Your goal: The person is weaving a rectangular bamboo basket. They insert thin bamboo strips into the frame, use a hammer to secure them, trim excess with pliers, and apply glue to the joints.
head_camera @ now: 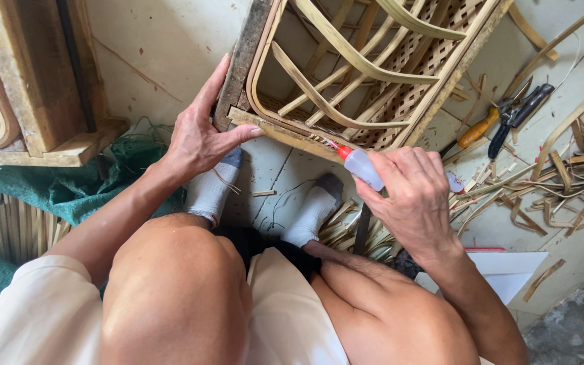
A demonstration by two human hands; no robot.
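Bamboo scraps (562, 186) and pruners (518, 111) (orange-handled) beside the glue bottle (359, 165).

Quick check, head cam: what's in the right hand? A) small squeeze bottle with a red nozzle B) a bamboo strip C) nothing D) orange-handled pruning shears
A: the right hand grips a small squeeze bottle whose red nozzle points at the edge of the woven bamboo frame, which the left hand steadies; the pruning shears lie on the floor, apart from both hands.
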